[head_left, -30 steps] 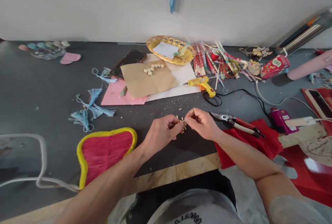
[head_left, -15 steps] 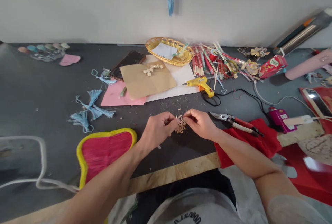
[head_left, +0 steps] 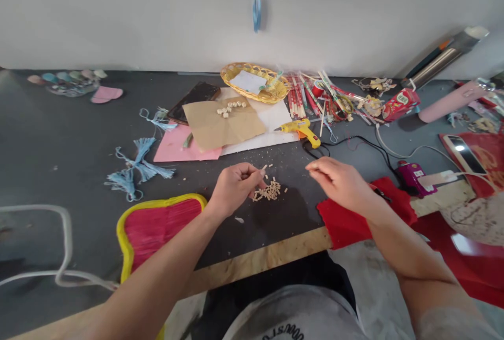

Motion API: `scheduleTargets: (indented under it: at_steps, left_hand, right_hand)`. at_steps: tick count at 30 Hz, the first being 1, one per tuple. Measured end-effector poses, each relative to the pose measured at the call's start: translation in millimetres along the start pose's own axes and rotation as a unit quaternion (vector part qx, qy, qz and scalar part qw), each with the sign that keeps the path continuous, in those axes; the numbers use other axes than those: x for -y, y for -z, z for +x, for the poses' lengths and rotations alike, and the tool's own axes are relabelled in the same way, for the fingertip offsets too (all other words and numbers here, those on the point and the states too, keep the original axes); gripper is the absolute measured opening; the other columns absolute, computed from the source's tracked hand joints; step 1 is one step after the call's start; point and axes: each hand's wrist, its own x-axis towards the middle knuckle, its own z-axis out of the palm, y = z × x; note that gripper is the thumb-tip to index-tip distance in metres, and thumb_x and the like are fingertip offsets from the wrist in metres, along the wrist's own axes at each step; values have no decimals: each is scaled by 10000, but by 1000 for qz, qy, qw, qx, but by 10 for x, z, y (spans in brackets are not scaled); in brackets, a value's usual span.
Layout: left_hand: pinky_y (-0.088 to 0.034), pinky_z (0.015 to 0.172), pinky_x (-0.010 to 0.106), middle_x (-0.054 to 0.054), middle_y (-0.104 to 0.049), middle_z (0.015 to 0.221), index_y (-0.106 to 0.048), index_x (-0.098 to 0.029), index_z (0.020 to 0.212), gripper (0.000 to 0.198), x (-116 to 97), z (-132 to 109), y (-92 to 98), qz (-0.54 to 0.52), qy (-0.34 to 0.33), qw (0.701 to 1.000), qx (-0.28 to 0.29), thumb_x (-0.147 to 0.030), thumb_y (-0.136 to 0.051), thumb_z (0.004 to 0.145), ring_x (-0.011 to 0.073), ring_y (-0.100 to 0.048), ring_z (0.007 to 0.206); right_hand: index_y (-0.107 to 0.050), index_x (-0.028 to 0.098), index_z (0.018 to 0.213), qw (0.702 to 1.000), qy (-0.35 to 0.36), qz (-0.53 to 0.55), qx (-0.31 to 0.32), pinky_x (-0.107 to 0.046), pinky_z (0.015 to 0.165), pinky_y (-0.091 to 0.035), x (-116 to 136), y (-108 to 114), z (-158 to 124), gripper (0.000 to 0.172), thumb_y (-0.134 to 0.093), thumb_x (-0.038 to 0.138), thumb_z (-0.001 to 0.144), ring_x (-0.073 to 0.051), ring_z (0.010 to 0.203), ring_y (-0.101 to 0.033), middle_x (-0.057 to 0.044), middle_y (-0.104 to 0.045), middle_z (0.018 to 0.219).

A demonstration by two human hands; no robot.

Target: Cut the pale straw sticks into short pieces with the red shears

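Observation:
My left hand (head_left: 238, 185) is closed, pinching a small wooden piece (head_left: 264, 168) at its fingertips. Just right of and below those fingertips lies a pile of short wooden pieces (head_left: 271, 190) on the dark table. My right hand (head_left: 334, 180) hovers apart from the pile, over the left part of a red cloth (head_left: 346, 222); its fingers are pressed together, and anything between them is too small to make out. The pruning shears are mostly hidden behind my right hand. A yellow glue gun (head_left: 301, 127) lies beyond the hands.
Brown paper (head_left: 220, 133) with white beads lies over pink and white sheets. Behind are a wicker basket (head_left: 275, 96) and wrapped sticks (head_left: 295, 98). Blue tassels (head_left: 144, 159) and a red pad with yellow edging (head_left: 165, 230) are left. A purple adapter (head_left: 413, 177) stands right.
My right hand has moved right, away from my left hand and the pile, and now covers most of the shears. More of the pile shows. The view has shifted slightly.

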Motion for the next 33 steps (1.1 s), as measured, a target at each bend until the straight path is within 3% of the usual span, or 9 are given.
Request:
scheduleTargets:
  at_steps: [5,9,12,16,20,24,26,28,33]
  left_hand:
    - [-301,376,160,29,-676,592,-587,-147,607,249,-23,-7,-2,-50,15,999,13,-328,-642,769,40,-412,384]
    - [-255,353,159,39,-689,615,-553,-152,597,252,-48,-8,2,-116,39,992,33,-317,-644,766,27,-379,366]
    - [-240,343,161,37,-681,600,-548,-156,585,258,-60,-7,8,-134,52,989,38,-318,-641,762,23,-370,357]
    - [-219,338,160,35,-677,593,-538,-156,582,271,-60,-10,10,-150,53,986,45,-332,-645,758,18,-366,350]
    - [-209,335,163,31,-681,594,-519,-160,592,293,-58,-15,7,-173,38,983,54,-365,-667,741,21,-367,347]
    - [-226,345,169,25,-679,583,-511,-161,591,315,-71,-27,17,-193,11,980,52,-385,-684,728,22,-379,349]
    - [-223,348,171,19,-674,576,-512,-161,594,315,-76,-33,29,-201,-1,979,41,-387,-687,728,21,-380,349]
    - [-226,353,175,14,-669,572,-516,-163,602,309,-76,-35,47,-205,-14,978,23,-387,-683,735,23,-383,353]
    - [-249,360,192,5,-661,569,-548,-176,666,273,-64,-17,104,-210,-51,975,-50,-412,-655,753,32,-369,356]
  right_hand:
    - [-625,199,833,978,-58,-190,60,-398,861,-452,-471,377,-482,191,-489,307,911,-234,907,-604,-80,-655,938]
    - [-645,177,875,959,-62,-265,81,-439,883,-447,-771,300,-776,205,-486,305,895,-258,945,-596,-115,-654,983]
    - [-645,185,864,959,-64,-267,65,-435,903,-452,-829,231,-843,179,-498,287,877,-264,970,-596,-116,-656,1019]
    - [-623,219,755,973,-117,-200,9,-379,826,-493,-744,292,-797,140,-540,297,837,-240,911,-635,-72,-669,1032]
    - [-628,218,885,981,-181,35,-67,-328,710,-529,-547,379,-618,173,-610,373,809,-210,809,-662,-77,-681,1001]
    - [-604,216,873,959,-148,244,0,-328,765,-543,-285,284,-309,174,-684,326,764,-246,1004,-646,-75,-680,1045]
    - [-621,212,894,957,-115,264,44,-336,812,-538,-150,178,-150,107,-624,266,801,-245,1059,-631,-81,-670,1095]
    - [-634,219,1024,966,-66,242,56,-335,865,-525,-32,60,-12,222,-561,192,816,-227,1091,-621,-92,-607,1244]
    - [-579,212,1147,992,47,117,19,-352,966,-481,64,-245,197,427,-466,56,766,-233,1266,-499,-116,-440,1441]
